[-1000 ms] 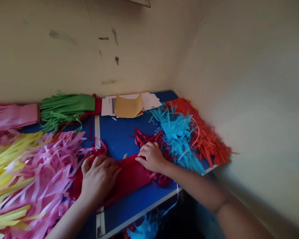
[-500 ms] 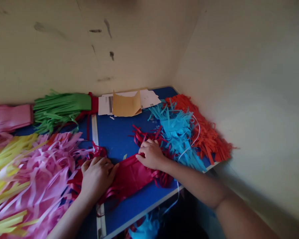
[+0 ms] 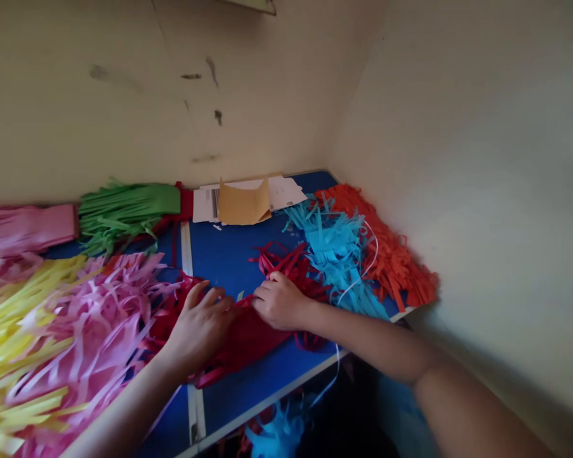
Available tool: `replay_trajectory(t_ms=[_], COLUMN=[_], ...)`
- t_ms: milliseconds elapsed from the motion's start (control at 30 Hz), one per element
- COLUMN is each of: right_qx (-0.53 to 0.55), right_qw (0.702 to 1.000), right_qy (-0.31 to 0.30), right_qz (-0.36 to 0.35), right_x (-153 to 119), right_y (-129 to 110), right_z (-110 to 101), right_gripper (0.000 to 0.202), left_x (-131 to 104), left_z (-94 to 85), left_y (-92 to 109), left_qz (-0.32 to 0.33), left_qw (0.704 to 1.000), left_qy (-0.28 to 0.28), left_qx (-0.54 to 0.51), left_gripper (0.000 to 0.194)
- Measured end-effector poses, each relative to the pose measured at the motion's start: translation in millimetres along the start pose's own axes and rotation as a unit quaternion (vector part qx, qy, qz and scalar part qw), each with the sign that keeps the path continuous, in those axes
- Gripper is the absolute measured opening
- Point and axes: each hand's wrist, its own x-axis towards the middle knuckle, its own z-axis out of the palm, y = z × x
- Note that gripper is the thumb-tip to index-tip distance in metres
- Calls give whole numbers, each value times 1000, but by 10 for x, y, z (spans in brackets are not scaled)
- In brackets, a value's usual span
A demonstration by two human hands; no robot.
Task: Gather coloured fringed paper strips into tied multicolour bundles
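Observation:
A strip of dark red fringed tissue paper (image 3: 253,340) lies on the blue table, its cut fringes spilling out on both sides. My right hand (image 3: 279,302) is closed on the strip's far edge, fingers curled and pinching it. My left hand (image 3: 203,327) rests over the left part of the same paper, its fingers bent but apart; the thumb is mostly hidden. Loose red fringe (image 3: 291,261) lies just beyond my right hand. Light blue fringed paper (image 3: 337,242) with a white string (image 3: 370,261) across it is to the right.
Orange fringe (image 3: 391,267) lies along the right wall. Pink fringe (image 3: 95,318) and yellow fringe (image 3: 14,324) cover the left. Green fringe (image 3: 128,203), white cards and a folded brown card (image 3: 243,203) line the back. The blue table (image 3: 262,381) has a pale front edge.
My left hand has shifted right and lifted its fingers, coming nearer my right hand. The right hand has moved slightly left along the red paper's edge. The view has tilted slightly.

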Motion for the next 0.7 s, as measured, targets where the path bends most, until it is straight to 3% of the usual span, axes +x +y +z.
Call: replay_trajectory(t_ms=[133,367,500,567,700], right_qx=[-4,28,-26,-34,15], right_qw=[999,999,999,998,995], right_qy=[-23,-7,44,53,93], right_qz=[-25,45,-2,-23,-41], right_x=[71,125,43,-53,-260], right_y=[93,59,-7,38,207], right_z=[91,40,91,148,239], right_gripper=[23,18,22,29,22], left_x=[91,41,-105,-218,-436], left_z=[-15,41,68,103,208], left_y=[114,183,228,224,134], left_qz=[-36,-82,-82,-71,-50], left_qw=[999,994,993,994,996], left_qy=[1,55,64,71,73], left_qx=[8,51,54,50,22], left_gripper=[15,19,22,25,27])
